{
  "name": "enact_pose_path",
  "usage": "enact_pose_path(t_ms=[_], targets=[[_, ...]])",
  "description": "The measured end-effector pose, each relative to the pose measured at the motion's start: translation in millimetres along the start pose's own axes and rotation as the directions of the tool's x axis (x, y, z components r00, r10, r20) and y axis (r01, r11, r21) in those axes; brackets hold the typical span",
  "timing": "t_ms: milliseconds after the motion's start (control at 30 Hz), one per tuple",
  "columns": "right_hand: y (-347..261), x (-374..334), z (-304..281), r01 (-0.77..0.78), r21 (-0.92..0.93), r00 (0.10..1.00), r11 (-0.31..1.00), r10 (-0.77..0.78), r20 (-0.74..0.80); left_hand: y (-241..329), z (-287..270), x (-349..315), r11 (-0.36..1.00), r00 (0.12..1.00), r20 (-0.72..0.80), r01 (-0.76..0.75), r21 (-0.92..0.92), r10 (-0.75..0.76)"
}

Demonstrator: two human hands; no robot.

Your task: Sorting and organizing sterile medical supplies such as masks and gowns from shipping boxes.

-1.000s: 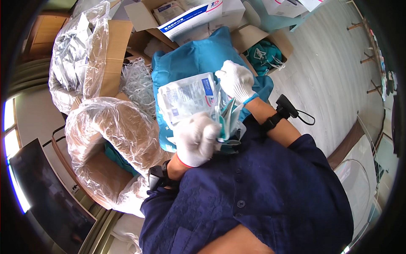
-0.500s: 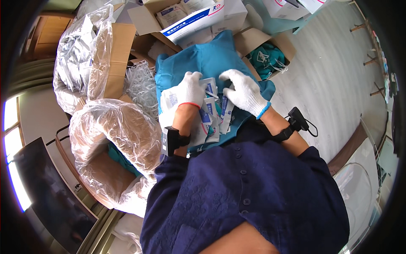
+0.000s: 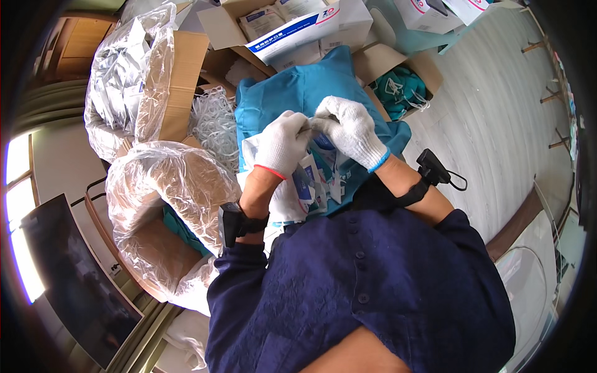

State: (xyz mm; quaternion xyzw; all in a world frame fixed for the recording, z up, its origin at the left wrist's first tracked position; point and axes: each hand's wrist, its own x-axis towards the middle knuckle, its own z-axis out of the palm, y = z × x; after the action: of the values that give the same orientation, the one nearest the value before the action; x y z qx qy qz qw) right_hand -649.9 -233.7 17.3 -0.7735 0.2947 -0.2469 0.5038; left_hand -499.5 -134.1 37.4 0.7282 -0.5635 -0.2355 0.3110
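Observation:
My left hand (image 3: 284,144), in a white knit glove with a red cuff, is closed with its fingertips pinched together. My right hand (image 3: 349,132), gloved in white with a blue cuff, is closed too and meets the left one fingertip to fingertip. Between them they grip the upper edge of a flat white-and-blue packet (image 3: 324,143), mostly covered by the gloves. More white-and-blue packets (image 3: 305,186) lie loosely heaped below the hands. They rest on a teal cloth (image 3: 292,87) spread over my lap.
Left of the cloth lies a tangle of white straps (image 3: 213,118). A plastic-lined carton (image 3: 186,81) full of packets stands at the far left, with another plastic-lined carton (image 3: 158,248) nearer. Ahead is a white box (image 3: 305,37) of packets; a carton (image 3: 429,73) of teal items stands right.
Both hands have come together above the heap and their fingertips now meet. My right hand has gone from loosely curled to pinching a packet. The view has shifted slightly.

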Motion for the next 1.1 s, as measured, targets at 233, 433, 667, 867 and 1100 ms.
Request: enact_pose_path(t_ms=[233, 433, 667, 867, 1100], targets=[[-5, 3, 12, -0.393, 0.122, 0.919, 0.911, 0.395, 0.015, 14, 10, -15, 1.000, 0.995, -0.101, 0.009, 0.001, -0.009], [20, 5, 23, -0.483, 0.047, 0.872, 0.874, 0.485, -0.057, 50, 15, -40, 0.970, 0.960, -0.140, -0.236, 0.063, 0.243], [45, -2, 33, -0.185, -0.691, 0.965, 0.699, 0.260, 0.006, 83, -33, -66, 0.952, 0.957, -0.227, -0.228, -0.205, 0.180], [44, -35, 22, 0.370, -0.719, 0.859, 0.588, 0.079, 0.507, 66, -34, -61, 0.956, 0.929, -0.367, -0.147, -0.252, 0.046], [34, -17, 7, 0.243, -0.629, 0.894, 0.739, 0.081, 0.441, 28, -12, -45, 0.981, 0.946, -0.323, -0.066, -0.182, 0.004]])
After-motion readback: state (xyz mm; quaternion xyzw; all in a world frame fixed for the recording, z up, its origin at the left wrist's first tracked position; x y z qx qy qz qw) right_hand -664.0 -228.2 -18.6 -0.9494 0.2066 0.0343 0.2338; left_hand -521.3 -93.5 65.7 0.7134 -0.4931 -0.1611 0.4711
